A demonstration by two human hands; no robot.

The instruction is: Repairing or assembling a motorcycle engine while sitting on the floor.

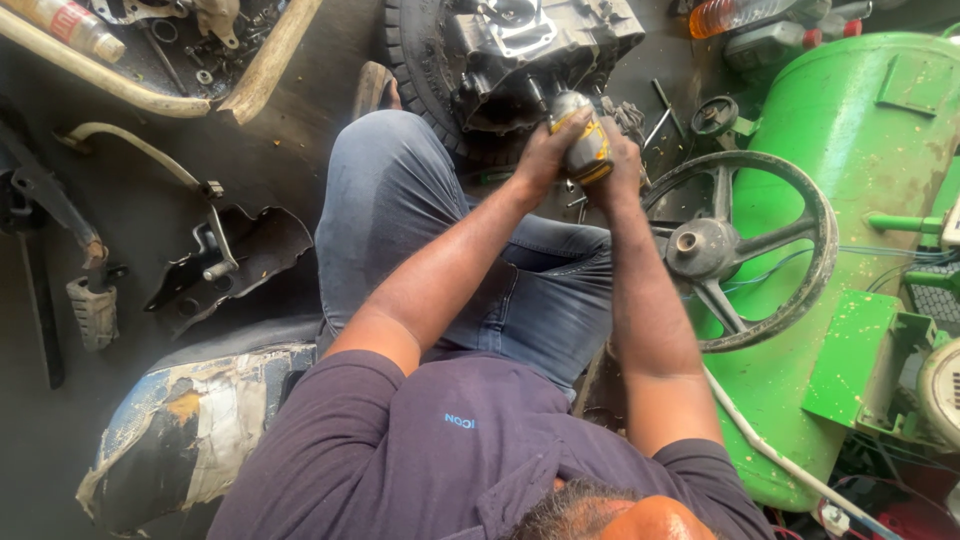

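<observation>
Both my hands hold a small grey and yellow can (582, 146) in front of my knees. My left hand (546, 152) grips its left side, my right hand (622, 160) wraps its right side. Just beyond the can, a dark engine block (520, 55) rests on a black tyre (408, 55). I sit on a worn, torn seat (190, 420), in jeans and a purple shirt.
A green compressor tank (870, 130) with a grey spoked wheel (740, 250) stands at the right. Dark metal motorcycle parts (235, 262) and a footrest (92, 312) lie on the floor at the left. An orange bottle (730, 14) sits at the top.
</observation>
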